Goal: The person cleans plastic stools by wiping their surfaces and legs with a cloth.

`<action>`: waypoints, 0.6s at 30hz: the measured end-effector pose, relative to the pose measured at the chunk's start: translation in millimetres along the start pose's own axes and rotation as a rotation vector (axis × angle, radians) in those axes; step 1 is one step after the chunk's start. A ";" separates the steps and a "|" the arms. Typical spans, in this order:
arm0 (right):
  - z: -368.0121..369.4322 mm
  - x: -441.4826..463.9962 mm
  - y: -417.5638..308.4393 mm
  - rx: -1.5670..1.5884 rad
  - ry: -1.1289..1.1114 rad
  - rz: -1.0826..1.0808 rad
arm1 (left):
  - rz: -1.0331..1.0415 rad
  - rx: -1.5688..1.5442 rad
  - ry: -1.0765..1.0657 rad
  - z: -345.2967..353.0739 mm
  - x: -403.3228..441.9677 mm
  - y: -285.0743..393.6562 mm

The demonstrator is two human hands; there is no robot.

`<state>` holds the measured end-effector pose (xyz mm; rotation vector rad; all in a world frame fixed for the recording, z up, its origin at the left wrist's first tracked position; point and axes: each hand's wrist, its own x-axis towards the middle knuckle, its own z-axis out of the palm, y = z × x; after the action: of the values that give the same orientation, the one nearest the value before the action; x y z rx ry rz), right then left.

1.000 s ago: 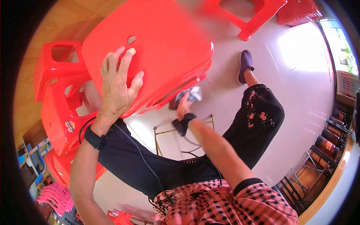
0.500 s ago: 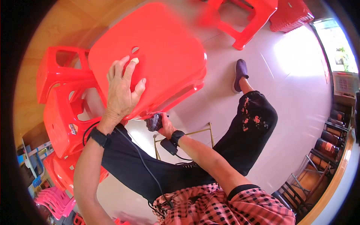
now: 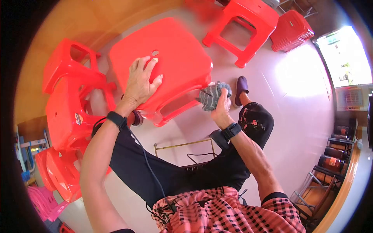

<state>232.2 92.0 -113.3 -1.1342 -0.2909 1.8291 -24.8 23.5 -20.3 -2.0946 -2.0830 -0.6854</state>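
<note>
In front of me stands a red plastic stool (image 3: 175,46) with a small round hole in its seat. My left hand (image 3: 140,83) lies on the seat with its fingers spread, the fingertips close to the hole. A crumpled grey striped cloth (image 3: 210,96) is gripped in my right hand (image 3: 222,106), beside the stool's right corner. The cloth is at the seat's edge; whether it touches the plastic I cannot tell.
Red stools (image 3: 64,112) crowd the left side. Another red stool (image 3: 248,27) and a stack of red stools (image 3: 292,31) are at the upper right. A thin metal frame (image 3: 184,144) is between my legs. Folding chairs (image 3: 316,190) line the right wall.
My right hand has carried the cloth from the stool's near side out to its right corner. The left hand stays on the seat. The view has shifted slightly.
</note>
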 end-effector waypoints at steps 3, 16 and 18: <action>39.3 -37.1 -6.9 -0.248 -0.180 -0.347 | -0.008 0.001 0.011 -1.1 -1.2 -1.4; 49.6 -96.8 93.2 -0.635 -0.448 -0.365 | 0.029 -0.032 0.051 1.9 -0.3 -0.2; 43.9 -90.7 86.1 -0.581 -0.467 -0.343 | 0.047 -0.050 0.081 2.0 0.9 -0.8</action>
<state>159.3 -16.1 -89.2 -0.9296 -1.2732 1.7176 -25.2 25.1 -21.9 -2.0970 -1.9876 -0.8098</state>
